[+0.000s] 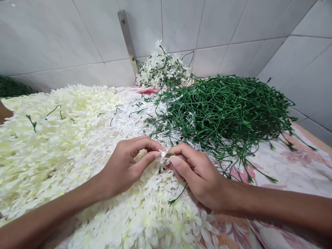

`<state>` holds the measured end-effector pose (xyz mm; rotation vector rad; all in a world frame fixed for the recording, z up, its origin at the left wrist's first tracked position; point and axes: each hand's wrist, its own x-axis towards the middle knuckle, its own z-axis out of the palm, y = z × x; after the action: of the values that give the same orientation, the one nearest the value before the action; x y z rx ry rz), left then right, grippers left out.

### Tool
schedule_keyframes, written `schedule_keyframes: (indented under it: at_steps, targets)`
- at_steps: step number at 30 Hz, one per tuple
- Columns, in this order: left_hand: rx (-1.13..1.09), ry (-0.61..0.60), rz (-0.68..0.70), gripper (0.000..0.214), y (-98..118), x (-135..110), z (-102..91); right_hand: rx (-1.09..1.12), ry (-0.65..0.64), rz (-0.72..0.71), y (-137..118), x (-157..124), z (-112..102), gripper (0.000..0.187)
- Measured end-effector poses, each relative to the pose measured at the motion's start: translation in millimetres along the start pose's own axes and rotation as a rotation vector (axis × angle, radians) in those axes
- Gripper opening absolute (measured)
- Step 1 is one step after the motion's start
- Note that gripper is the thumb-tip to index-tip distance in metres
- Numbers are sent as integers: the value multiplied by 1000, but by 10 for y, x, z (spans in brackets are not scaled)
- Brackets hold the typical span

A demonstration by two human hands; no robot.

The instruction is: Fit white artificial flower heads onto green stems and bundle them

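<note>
My left hand [129, 162] pinches a small white artificial flower [163, 154] between thumb and forefinger. Facing it, my right hand [198, 171] grips a green plastic stem [169, 154], whose tip meets the flower. A branching end of green stem [177, 196] hangs below my right hand. Under and around both hands lie loose cream-white petals [155, 211]. Just beyond the fingers spreads a heap of thin white stamens [132, 117]. To the right rises a large pile of green stems [225, 110].
Cream petals [52, 138] cover the left side, with a few stray stems on top. Assembled white flowers [163, 67] are heaped against the tiled wall [215, 24], beside a metal strip [127, 38]. A floral cloth [306, 162] lies underneath. More greenery [14, 86] sits far left.
</note>
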<state>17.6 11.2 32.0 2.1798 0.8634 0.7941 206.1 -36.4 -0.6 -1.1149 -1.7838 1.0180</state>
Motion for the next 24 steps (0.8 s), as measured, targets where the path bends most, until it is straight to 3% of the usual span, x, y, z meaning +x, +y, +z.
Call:
schedule_keyframes:
  at_steps: [6,20,24]
  targets:
    - [13,-24,-50,7,-27,-32,20,1,66,-56,44,-19,2,20]
    - [148,-2,60,9,0,-53,87,-45,69,-144,44,-4,20,19]
    - [152,51,86,9,47,13,-14,33,180,-99,83,-33,55,16]
